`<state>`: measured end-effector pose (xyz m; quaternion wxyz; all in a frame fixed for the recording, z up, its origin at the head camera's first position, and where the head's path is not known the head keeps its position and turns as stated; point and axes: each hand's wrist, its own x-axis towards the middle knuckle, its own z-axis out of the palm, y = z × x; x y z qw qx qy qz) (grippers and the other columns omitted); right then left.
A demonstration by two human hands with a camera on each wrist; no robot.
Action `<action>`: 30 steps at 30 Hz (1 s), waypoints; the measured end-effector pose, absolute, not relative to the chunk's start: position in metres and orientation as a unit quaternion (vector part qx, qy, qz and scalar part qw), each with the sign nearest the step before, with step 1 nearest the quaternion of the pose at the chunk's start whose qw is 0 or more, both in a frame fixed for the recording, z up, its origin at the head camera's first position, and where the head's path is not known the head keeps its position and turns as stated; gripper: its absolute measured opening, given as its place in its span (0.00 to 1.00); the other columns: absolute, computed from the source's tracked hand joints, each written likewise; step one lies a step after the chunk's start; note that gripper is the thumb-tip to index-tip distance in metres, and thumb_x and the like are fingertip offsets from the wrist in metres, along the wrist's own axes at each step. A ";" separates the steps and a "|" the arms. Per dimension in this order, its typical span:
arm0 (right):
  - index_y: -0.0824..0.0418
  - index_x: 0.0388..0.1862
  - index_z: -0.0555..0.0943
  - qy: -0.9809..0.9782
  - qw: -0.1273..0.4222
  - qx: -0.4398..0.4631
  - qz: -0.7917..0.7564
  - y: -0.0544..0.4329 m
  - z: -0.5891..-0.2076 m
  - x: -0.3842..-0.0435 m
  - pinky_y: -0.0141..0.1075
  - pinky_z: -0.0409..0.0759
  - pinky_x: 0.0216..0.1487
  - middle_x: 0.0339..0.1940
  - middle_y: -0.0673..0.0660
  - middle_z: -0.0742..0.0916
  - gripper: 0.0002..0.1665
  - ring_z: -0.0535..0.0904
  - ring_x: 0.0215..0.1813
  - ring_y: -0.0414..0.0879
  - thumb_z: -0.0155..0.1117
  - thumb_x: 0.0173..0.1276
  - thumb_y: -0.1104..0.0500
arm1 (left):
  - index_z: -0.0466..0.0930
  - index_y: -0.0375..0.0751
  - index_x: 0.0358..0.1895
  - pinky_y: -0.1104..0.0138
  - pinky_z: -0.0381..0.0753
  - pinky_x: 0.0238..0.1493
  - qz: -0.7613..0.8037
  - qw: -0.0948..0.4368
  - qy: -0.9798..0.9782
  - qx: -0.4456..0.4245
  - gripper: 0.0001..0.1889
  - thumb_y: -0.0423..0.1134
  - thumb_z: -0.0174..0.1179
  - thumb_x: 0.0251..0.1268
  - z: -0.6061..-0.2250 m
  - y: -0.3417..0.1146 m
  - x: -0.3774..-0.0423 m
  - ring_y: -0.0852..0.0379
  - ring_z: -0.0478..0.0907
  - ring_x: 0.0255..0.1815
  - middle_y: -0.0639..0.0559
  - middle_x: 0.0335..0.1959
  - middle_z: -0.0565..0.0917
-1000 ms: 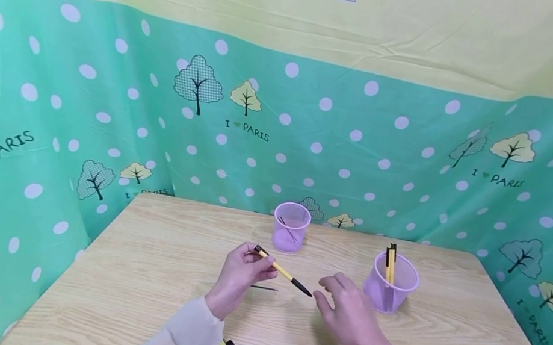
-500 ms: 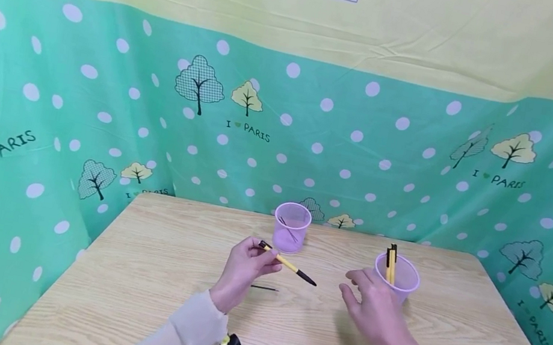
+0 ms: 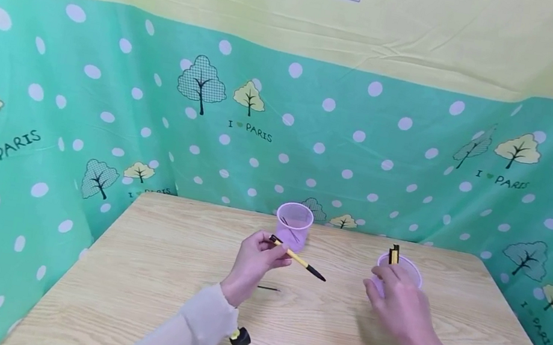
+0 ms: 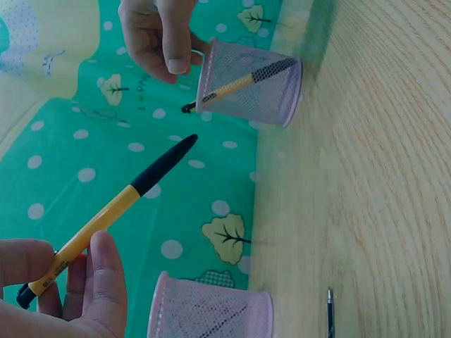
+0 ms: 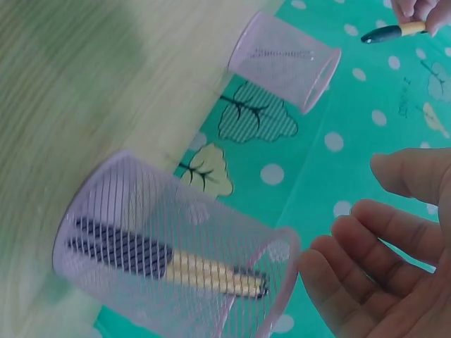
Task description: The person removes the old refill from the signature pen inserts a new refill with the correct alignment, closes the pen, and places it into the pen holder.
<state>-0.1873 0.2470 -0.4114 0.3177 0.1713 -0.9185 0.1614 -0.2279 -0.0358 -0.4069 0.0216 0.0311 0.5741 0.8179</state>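
Observation:
Between thumb and fingers, my left hand (image 3: 252, 269) pinches a yellow ballpoint pen (image 3: 299, 260) by its clip end, above the table. Its black tip points right and slightly down in the head view. My right hand (image 3: 404, 310) is held at the near side of the right lilac mesh pen cup (image 5: 127, 186), fingers loosely bent and holding nothing. Whether a fingertip touches the rim I cannot tell. Inside that cup stand two similar yellow-and-black pens (image 5: 211, 271), partly hidden by the right hand in the head view.
Another lilac mesh cup (image 3: 292, 237) stands at the back middle, with thin dark sticks like pen refills inside. One thin dark refill (image 3: 268, 288) lies on the wooden table (image 3: 137, 283) beyond the left wrist. A green dotted curtain (image 3: 278, 160) hangs behind and at the sides.
My right hand has moved right, away from the pen tip, to the right cup. My left hand has risen slightly with the pen still pinched.

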 end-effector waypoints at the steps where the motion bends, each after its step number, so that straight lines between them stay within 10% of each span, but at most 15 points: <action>1: 0.65 0.40 0.83 -0.917 0.323 0.175 0.159 0.248 -0.411 -0.188 0.48 0.81 0.30 0.38 0.57 0.83 0.15 0.79 0.38 0.51 0.71 0.55 0.59 | 0.70 0.29 0.38 0.56 0.83 0.43 0.815 0.017 0.578 0.028 0.09 0.24 0.62 0.59 -0.406 -0.035 -0.228 0.46 0.84 0.34 0.42 0.31 0.80; 13: 0.69 0.39 0.82 -0.897 0.371 0.188 0.154 0.275 -0.412 -0.191 0.54 0.74 0.46 0.41 0.66 0.82 0.24 0.75 0.45 0.62 0.76 0.42 0.59 | 0.70 0.23 0.43 0.55 0.83 0.43 0.815 0.017 0.578 0.042 0.11 0.23 0.60 0.60 -0.397 -0.018 -0.231 0.51 0.84 0.31 0.43 0.32 0.80; 30: 0.74 0.70 0.54 -0.946 0.196 0.067 0.250 0.291 -0.414 -0.196 0.69 0.70 0.47 0.62 0.78 0.65 0.58 0.64 0.57 0.72 0.76 0.51 0.53 | 0.73 0.28 0.43 0.58 0.84 0.41 0.821 0.012 0.570 0.037 0.11 0.24 0.62 0.58 -0.389 -0.001 -0.236 0.44 0.84 0.34 0.39 0.34 0.81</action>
